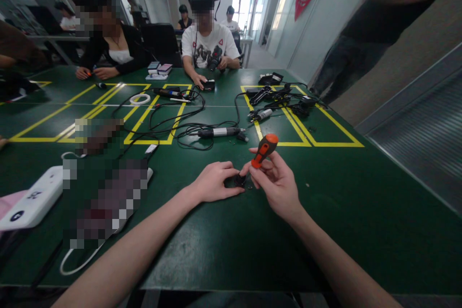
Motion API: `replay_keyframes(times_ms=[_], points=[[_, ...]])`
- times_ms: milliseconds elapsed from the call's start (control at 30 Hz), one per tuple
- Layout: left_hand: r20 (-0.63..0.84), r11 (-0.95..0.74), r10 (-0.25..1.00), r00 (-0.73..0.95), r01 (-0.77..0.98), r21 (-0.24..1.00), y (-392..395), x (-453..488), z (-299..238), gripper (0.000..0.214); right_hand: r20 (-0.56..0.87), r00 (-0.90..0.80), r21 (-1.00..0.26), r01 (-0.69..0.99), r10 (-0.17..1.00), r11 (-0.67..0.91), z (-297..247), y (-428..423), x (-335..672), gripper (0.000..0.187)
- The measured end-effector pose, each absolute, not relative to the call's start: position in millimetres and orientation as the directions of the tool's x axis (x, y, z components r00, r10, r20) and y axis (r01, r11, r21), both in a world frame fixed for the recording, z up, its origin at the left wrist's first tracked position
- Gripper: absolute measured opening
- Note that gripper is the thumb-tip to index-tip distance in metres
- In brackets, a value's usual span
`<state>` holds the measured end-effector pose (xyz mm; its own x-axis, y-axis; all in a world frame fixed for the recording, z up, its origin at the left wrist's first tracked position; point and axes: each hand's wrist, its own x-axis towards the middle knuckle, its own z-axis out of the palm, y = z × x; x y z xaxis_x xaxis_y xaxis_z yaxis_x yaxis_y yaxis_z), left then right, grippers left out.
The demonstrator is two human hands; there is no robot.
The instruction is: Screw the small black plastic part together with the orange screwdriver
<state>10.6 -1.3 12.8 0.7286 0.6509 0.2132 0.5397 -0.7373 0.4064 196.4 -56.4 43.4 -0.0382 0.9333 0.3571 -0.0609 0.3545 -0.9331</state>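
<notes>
My right hand (pixel 275 184) is closed around a screwdriver with an orange and black handle (pixel 264 150), held upright, its tip pointing down at a small black part (pixel 238 181) on the green table (pixel 325 211). My left hand (pixel 213 182) rests on the table with fingers curled, pinching that small black part from the left. The two hands almost touch over the part.
A silver and black pen-like tool (pixel 219 132) with tangled black cables lies just beyond my hands. More tools and cables (pixel 277 98) sit in a yellow-taped box at the right. A white device (pixel 34 198) lies at the left. People sit across the table; another stands at the right.
</notes>
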Motion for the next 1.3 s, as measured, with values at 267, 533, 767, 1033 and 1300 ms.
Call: replay_keyframes(times_ms=[267,533,767,1033,1300], points=[[0.222,-0.737,0.65,0.727,0.532,0.416,-1.1,10.5,11.7,0.031,0.349,-0.052,-0.936,-0.068,0.935,0.346,42.2,-57.1,197.2,0.024],[0.207,-0.736,0.651,0.73,0.541,0.406,-0.7,10.1,13.4,0.032,0.463,0.012,-0.883,0.098,0.886,0.459,45.4,-56.1,197.0,0.02],[0.211,-0.735,0.652,0.729,0.538,0.413,-0.1,10.3,11.8,0.031,0.46,0.103,-0.888,0.073,0.882,0.454,43.6,-58.3,194.9,0.019],[0.214,-0.742,0.644,0.734,0.533,0.406,0.0,10.6,12.1,0.032,0.487,0.074,-0.864,0.187,0.87,0.468,41.1,-56.2,196.9,0.012],[0.207,-0.737,0.65,0.731,0.541,0.405,-0.3,10.8,13.1,0.032,0.566,0.011,-0.794,0.274,0.824,0.542,44.5,-57.2,199.9,0.019]])
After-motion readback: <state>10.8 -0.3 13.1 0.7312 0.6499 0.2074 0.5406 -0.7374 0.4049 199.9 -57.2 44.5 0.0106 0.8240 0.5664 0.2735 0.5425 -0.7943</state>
